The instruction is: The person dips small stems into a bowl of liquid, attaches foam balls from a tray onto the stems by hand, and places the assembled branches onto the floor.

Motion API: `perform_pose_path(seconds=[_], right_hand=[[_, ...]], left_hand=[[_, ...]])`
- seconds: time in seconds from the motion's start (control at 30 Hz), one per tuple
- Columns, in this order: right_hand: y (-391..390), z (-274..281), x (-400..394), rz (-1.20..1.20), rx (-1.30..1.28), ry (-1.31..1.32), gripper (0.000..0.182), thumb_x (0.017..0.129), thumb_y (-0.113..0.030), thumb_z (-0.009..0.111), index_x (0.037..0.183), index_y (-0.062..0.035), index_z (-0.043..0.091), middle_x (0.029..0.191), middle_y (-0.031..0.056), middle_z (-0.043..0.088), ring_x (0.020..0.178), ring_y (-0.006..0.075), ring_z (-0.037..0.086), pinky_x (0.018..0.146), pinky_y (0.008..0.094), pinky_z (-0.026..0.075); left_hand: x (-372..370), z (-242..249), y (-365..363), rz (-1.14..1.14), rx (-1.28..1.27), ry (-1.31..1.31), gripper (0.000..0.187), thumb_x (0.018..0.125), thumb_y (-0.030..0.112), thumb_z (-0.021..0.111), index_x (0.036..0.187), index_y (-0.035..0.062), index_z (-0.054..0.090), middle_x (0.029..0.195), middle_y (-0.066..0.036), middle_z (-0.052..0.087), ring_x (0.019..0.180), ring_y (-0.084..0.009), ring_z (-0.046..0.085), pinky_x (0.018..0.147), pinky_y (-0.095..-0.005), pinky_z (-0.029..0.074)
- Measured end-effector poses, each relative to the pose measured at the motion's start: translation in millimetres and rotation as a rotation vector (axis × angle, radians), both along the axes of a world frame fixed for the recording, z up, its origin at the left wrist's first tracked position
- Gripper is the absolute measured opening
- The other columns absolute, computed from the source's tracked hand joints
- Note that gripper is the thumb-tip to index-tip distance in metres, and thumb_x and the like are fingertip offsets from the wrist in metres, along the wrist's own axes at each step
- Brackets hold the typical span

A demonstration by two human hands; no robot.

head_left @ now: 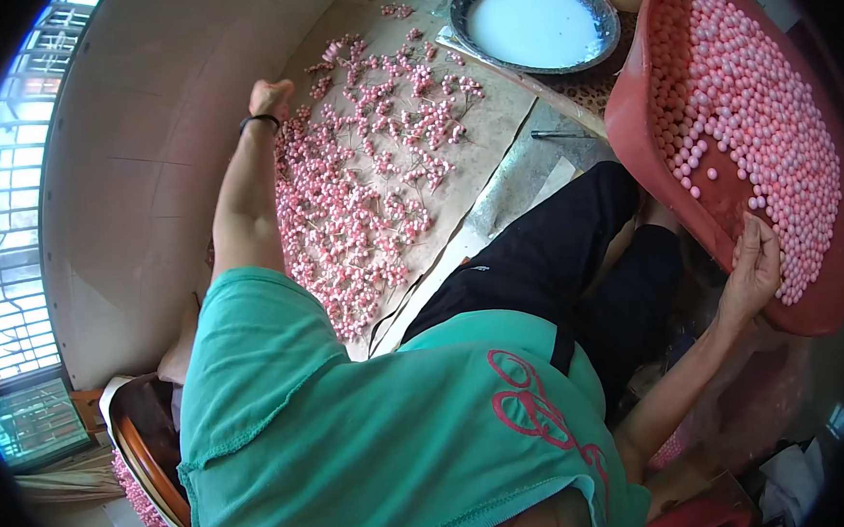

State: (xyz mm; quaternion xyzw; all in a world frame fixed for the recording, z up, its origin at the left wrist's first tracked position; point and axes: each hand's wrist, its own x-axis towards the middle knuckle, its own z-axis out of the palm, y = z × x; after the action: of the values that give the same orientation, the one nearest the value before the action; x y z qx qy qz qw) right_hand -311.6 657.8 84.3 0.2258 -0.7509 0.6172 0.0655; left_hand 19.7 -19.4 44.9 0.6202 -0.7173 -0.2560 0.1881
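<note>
Gripping the red basin (646, 129) rim (light, beads (772, 136) roll), right hand (753, 267) steadies it at right; left hand (270, 97) fisted upper left.

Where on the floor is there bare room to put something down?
Free: the tiled floor left of the left hand, and the paper strip between the pink sprigs and the black trouser leg. Crowded: the sprigs' paper, and around the metal bowl.

The left hand (269, 97) hides its fingers (grip unclear); basin (646, 134) partly cropped.
</note>
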Motion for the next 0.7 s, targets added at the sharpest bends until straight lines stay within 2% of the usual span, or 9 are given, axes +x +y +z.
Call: perform_pose_path(seconds=[0.03, 0.07, 0.1, 0.17, 0.23, 0.27, 0.43, 0.67, 0.7], right_hand=[[2, -1, -1, 0.000, 0.006, 0.002, 0.018, 0.098, -0.013, 0.056, 0.103, 0.0005, 0.066, 0.084, -0.0032, 0.060, 0.061, 0.0001, 0.038, 0.048, 0.0162, 0.026], [3, -1, -1, 0.005, 0.011, 0.009, 0.017, 0.097, -0.012, 0.056, 0.103, 0.0005, 0.066, 0.084, -0.0031, 0.061, 0.060, 0.0001, 0.038, 0.048, 0.0162, 0.026], [3, -1, -2, 0.012, 0.017, 0.015, 0.017, 0.097, -0.012, 0.056, 0.103, 0.0004, 0.066, 0.085, -0.0031, 0.061, 0.060, 0.0000, 0.038, 0.048, 0.0161, 0.026], [3, -1, -1, 0.008, 0.016, 0.026, 0.017, 0.097, -0.011, 0.056, 0.103, 0.0005, 0.066, 0.086, -0.0032, 0.061, 0.060, -0.0001, 0.038, 0.048, 0.0161, 0.026], [-1, 2, 2, -0.012, 0.005, 0.034, 0.016, 0.097, -0.011, 0.056, 0.103, 0.0007, 0.066, 0.086, -0.0036, 0.060, 0.060, -0.0002, 0.038, 0.048, 0.0160, 0.026], [-2, 2, 3, -0.014, 0.004, 0.040, 0.016, 0.097, -0.010, 0.056, 0.103, 0.0009, 0.066, 0.086, -0.0037, 0.060, 0.060, -0.0002, 0.038, 0.048, 0.0162, 0.026], [1, 2, 2, 0.009, 0.000, 0.040, 0.015, 0.097, -0.009, 0.056, 0.102, 0.0011, 0.066, 0.086, -0.0038, 0.059, 0.061, -0.0001, 0.038, 0.049, 0.0163, 0.027], [-2, 3, 5, -0.029, -0.010, 0.053, 0.011, 0.095, -0.008, 0.058, 0.098, 0.0006, 0.066, 0.085, -0.0024, 0.061, 0.065, 0.0031, 0.044, 0.055, 0.0184, 0.036], [-4, 5, 7, -0.032, -0.010, 0.049, 0.010, 0.095, -0.007, 0.059, 0.097, 0.0002, 0.065, 0.084, -0.0029, 0.060, 0.065, 0.0031, 0.044, 0.055, 0.0184, 0.035]], left_hand=[[9, -28, -18, -0.094, 0.157, -0.043, 0.038, 0.083, 0.021, 0.069, 0.110, -0.0002, 0.052, 0.075, -0.007, 0.056, 0.054, -0.0152, 0.054, 0.043, -0.0307, 0.045], [7, -41, 8, -0.070, 0.179, 0.082, 0.019, 0.079, 0.019, 0.066, 0.085, 0.0032, 0.058, 0.063, -0.007, 0.058, 0.047, -0.0162, 0.056, 0.040, -0.0311, 0.044], [13, -83, -2, -0.065, 0.155, 0.063, 0.014, 0.079, 0.015, 0.066, 0.087, 0.0049, 0.062, 0.065, -0.007, 0.060, 0.049, -0.0149, 0.058, 0.042, -0.0306, 0.047], [2, -84, 54, -0.084, 0.256, 0.018, 0.023, 0.077, 0.013, 0.070, 0.098, 0.0056, 0.066, 0.071, -0.006, 0.066, 0.055, -0.0147, 0.063, 0.049, -0.0287, 0.054], [-3, -108, 74, -0.142, 0.282, -0.122, 0.017, 0.074, 0.009, 0.070, 0.091, 0.0058, 0.069, 0.073, -0.006, 0.068, 0.057, -0.0145, 0.064, 0.051, -0.0282, 0.054], [-7, -115, 86, -0.152, 0.334, -0.085, 0.020, 0.071, 0.006, 0.071, 0.090, 0.0045, 0.069, 0.072, -0.005, 0.066, 0.057, -0.0136, 0.063, 0.051, -0.0282, 0.052], [-35, -105, 132, -0.239, 0.401, -0.025, 0.025, 0.066, 0.001, 0.069, 0.091, 0.0024, 0.068, 0.069, -0.004, 0.063, 0.057, -0.0134, 0.059, 0.048, -0.0281, 0.047], [-77, -70, 149, -0.332, 0.422, 0.140, 0.025, 0.074, 0.004, 0.065, 0.099, 0.0034, 0.069, 0.071, -0.003, 0.062, 0.055, -0.0115, 0.054, 0.047, -0.0271, 0.043], [-88, -50, 161, -0.343, 0.408, 0.124, 0.027, 0.074, 0.003, 0.063, 0.101, 0.0030, 0.068, 0.077, -0.003, 0.064, 0.059, -0.0113, 0.056, 0.050, -0.0263, 0.045]])
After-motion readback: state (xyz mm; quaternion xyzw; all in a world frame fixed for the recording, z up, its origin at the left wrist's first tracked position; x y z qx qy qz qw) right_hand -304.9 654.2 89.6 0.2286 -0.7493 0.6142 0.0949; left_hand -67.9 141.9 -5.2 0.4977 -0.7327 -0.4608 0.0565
